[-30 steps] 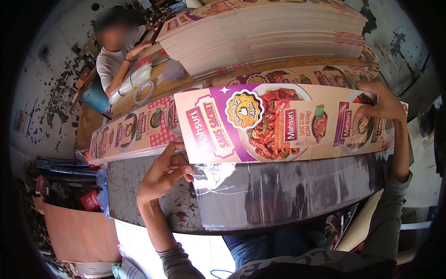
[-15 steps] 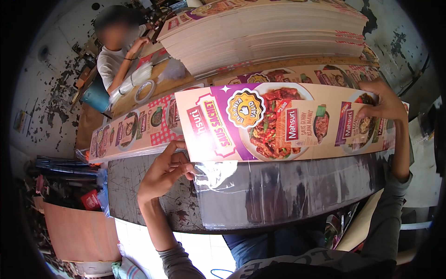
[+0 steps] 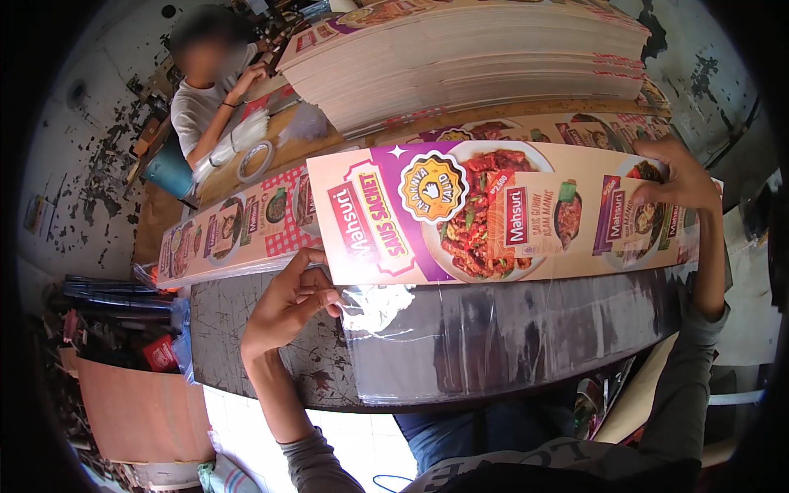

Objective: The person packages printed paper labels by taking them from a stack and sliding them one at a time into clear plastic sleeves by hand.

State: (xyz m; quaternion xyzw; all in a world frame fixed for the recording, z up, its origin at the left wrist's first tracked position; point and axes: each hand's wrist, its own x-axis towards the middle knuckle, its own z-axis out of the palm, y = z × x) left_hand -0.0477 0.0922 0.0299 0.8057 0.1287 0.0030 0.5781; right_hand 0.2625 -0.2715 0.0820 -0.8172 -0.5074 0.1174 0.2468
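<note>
A long printed food banner (image 3: 485, 214) lies tilted over a clear plastic sleeve (image 3: 509, 337) at the front of the dark table. My right hand (image 3: 670, 177) grips the banner's right end, thumb in front and fingers on the upper edge. At the lower left corner, my left hand (image 3: 296, 304) pinches the edge of the clear sleeve between thumb and fingers. How far the banner sits inside the plastic cannot be made out. Further left, a pile of similar printed strips (image 3: 238, 230) lies beside the banner.
A tall stack of printed boards (image 3: 477, 74) stands at the back. A roll of tape (image 3: 256, 162) and a bundle of clear plastic (image 3: 234, 144) lie left of it. A co-worker (image 3: 201, 107) sits at the back left. The scratched table (image 3: 246, 345) has a curved front edge.
The left end of the banner has shifted slightly upward and left. Both hands have stayed almost in place. The co-worker's hand has moved nearer the face.
</note>
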